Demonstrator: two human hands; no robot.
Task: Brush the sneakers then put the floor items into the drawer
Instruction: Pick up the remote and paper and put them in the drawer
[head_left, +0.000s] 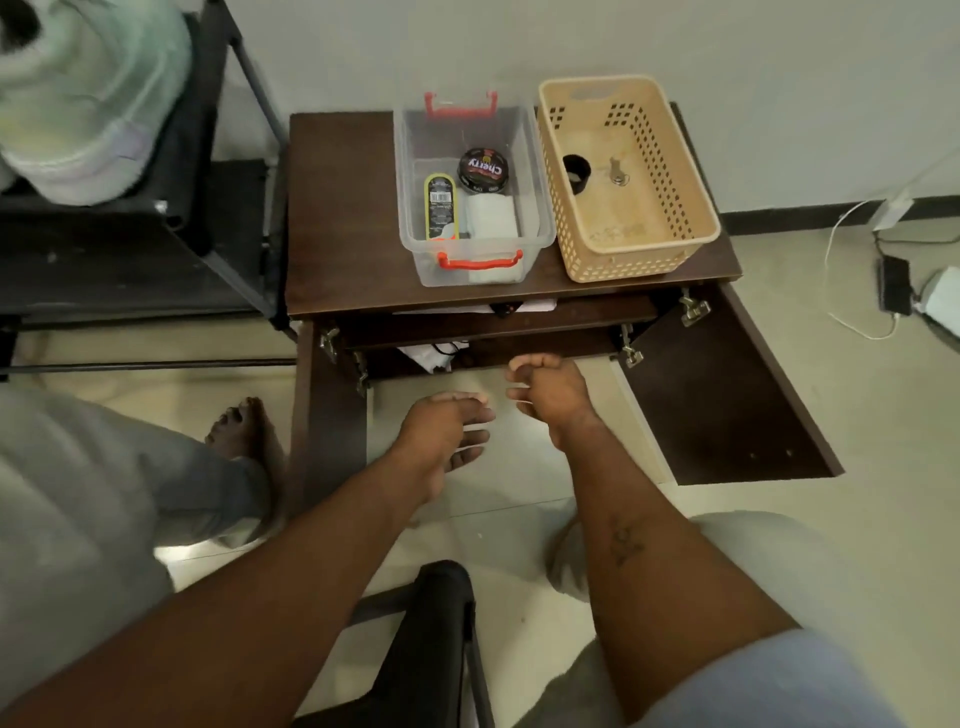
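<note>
A dark brown wooden cabinet (343, 208) stands against a plain white wall on a floor of pale glossy tiles (519, 488), its two hinged doors swung wide. Under the top, a shallow dark wooden drawer (571, 322) sits slightly pulled out, with white papers showing at its far edge. On the smooth top rest a clear plastic box with orange-red handles (415, 244) on the left and a beige perforated plastic basket (701, 228) on the right. A round black polish tin (483, 169) lies inside the box. Near the drawer front, the left hand (441, 431) hovers with straight fingers close together. The right hand (545, 389) has its fingers bent toward the thumb, but blur hides whether they pinch anything.
</note>
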